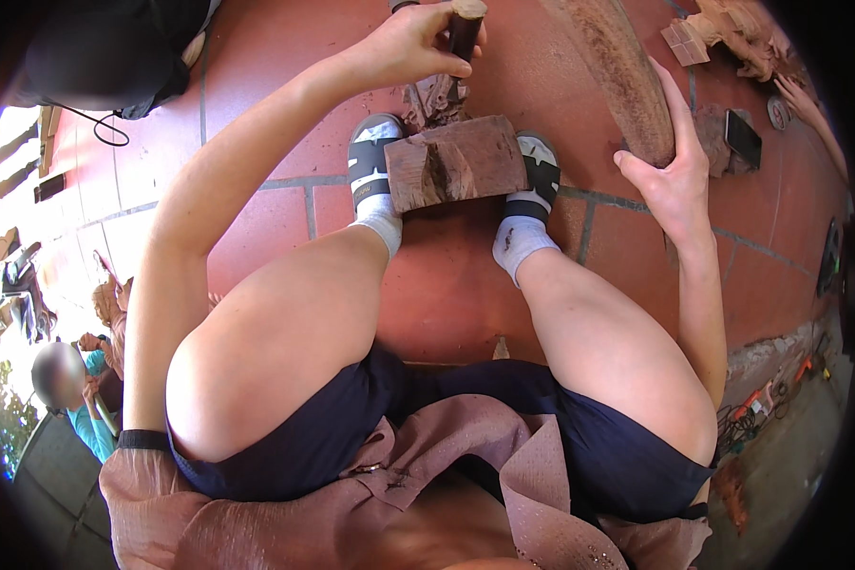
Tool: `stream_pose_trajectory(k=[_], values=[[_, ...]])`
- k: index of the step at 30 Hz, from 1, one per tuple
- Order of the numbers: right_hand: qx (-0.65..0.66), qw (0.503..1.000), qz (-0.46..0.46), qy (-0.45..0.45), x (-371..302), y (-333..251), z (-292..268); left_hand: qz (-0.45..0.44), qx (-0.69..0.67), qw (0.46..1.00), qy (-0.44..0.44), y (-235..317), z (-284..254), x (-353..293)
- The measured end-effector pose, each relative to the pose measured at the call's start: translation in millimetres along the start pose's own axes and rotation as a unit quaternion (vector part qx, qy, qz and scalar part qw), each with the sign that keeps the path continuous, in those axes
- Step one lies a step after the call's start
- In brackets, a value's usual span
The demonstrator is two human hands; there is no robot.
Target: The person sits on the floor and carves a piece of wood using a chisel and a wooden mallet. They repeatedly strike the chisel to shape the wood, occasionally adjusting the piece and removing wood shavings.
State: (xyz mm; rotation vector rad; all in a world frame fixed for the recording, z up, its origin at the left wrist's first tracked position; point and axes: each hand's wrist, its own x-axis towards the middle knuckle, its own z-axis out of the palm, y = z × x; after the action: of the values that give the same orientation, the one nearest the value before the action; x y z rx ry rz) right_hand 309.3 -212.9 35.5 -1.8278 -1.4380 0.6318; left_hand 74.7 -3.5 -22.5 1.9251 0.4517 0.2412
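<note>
"Where is our left grip (410,40)?"

"Up at the top of the view, fingers and thumb closed round a dark round handle (465,36) with a pale, flat end. We hold it roughly upright, just above the rough carved part of the wood, but we cannot tell whether its lower end touches."

"And our right grip (673,185)?"

"It's curled partway, thumb on one side and fingers on the other, round the near end of a thick brown wooden club (627,90). The club slants up and to the left, apart from the handle."

"So where does our carved wood block (461,166) sit?"

"Between our feet, its ends against or over the inner edges of our black-and-white sandals (542,176). Its near face is broad and reddish brown, with a dark hollow toward the left."

"What else lies around us?"

"Red floor tiles (271,223), a dark flat phone-like slab (743,141) on a brown lump to our right, and another carving (731,43) beyond it. Someone else's hand (800,100) is near that."
</note>
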Motion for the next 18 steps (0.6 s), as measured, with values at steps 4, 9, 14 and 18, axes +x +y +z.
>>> stream_pose_trajectory(k=[4,9,14,18], values=[[0.007,1.000,0.000,-0.003,0,-1,0,-0.004,-0.029,1.000,0.002,-3,-2,-1],[0.010,1.000,0.001,-0.004,0,-7,1,0.017,-0.024,1.000,0.004,-4,-1,-2],[0.007,1.000,-0.006,-0.007,0,-10,3,0.085,0.041,0.994,0.058,-21,10,-5],[0.027,0.999,-0.020,0.025,-1,-12,3,0.083,0.094,0.992,0.021,-10,18,-9]])
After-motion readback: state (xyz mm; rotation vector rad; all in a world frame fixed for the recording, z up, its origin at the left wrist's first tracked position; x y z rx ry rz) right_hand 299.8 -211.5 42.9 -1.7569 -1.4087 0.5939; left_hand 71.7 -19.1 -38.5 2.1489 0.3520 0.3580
